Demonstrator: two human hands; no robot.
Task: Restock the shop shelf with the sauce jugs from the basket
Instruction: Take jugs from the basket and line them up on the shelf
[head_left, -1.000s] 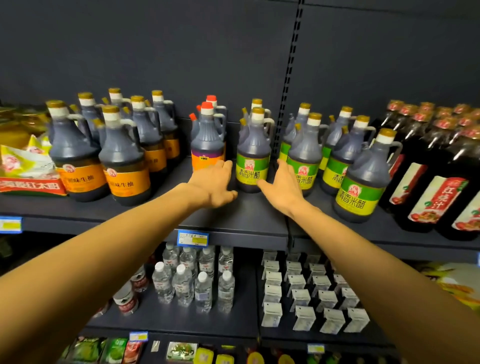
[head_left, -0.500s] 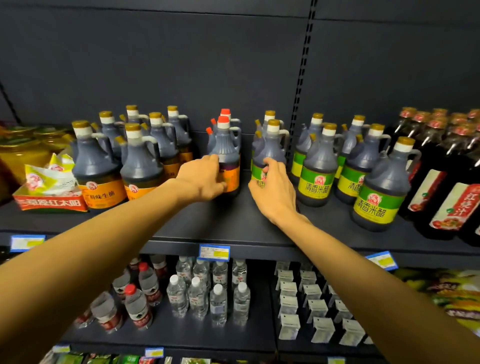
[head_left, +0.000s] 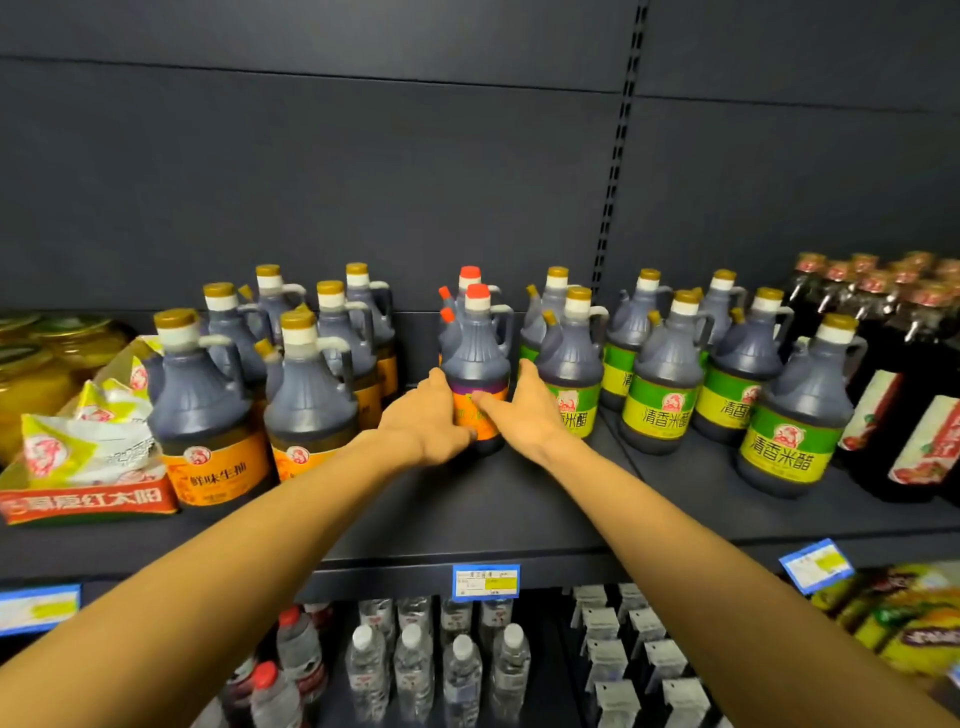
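Note:
A dark sauce jug with a red cap and orange label (head_left: 475, 353) stands upright mid-shelf, with a second red-capped jug right behind it. My left hand (head_left: 426, 423) grips its lower left side, thumb across the front of the label. From the other side, my right hand (head_left: 524, 415) grips it, thumb on the label and fingers between it and a green-labelled jug (head_left: 569, 374). Gold-capped jugs with orange labels (head_left: 208, 400) stand in rows to the left. More green-labelled jugs (head_left: 660, 389) stand to the right. No basket is in view.
The dark shelf board (head_left: 467, 514) has bare room in front of the jugs. A box of snack bags (head_left: 88, 457) and yellow jars (head_left: 36, 374) sit at the left, dark red-labelled bottles (head_left: 898, 415) at the right. Water bottles (head_left: 415, 670) fill the shelf below.
My right hand left the green-labelled jug, now standing further back, and came to the red-capped jug. My left hand stayed on that jug. The view has closed in on the shelf.

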